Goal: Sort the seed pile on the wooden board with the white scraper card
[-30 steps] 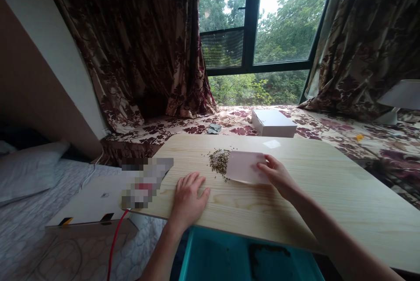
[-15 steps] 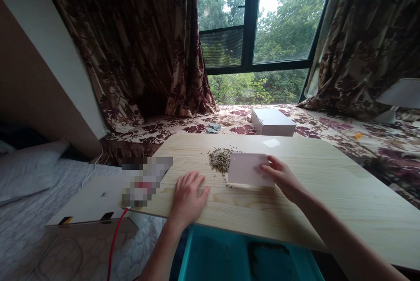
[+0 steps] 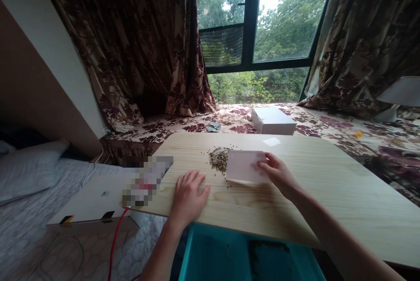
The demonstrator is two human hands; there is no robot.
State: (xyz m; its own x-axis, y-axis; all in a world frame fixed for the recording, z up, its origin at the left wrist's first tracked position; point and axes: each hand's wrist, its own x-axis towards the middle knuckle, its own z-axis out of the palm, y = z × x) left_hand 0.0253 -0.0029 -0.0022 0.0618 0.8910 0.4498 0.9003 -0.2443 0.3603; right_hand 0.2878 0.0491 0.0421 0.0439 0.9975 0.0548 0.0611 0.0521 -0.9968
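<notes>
"Head view: where is the pale card [image 3: 244,165]?"

"It is past the middle of the counter [image 3: 256,211], nearer the far edge than the near edge. Its left side is right by the pile of tiny green-brown bits [image 3: 218,163] and hides a little of it."

"What does that mean?"

"I think the card is close enough to nudge the bits. I can't tell if its bottom side touches the wood."

"Who has the card?"

"The right hand [image 3: 278,176]. It is mostly closed, with the thumb and fingers pinching the card's right end."

"And the left hand [image 3: 188,193]?"

"It is open and flat on the counter, close to the near edge. The fingers are a bit apart, and it holds nothing. The pile is just past its fingertips."

"Are all the bits in the pile?"

"No. A few lie loose around it, and some sit by the card's near left corner."

"What else is there?"

"A white box [image 3: 274,117] is past the far edge, and a teal bin [image 3: 215,246] is under the near edge."
</notes>
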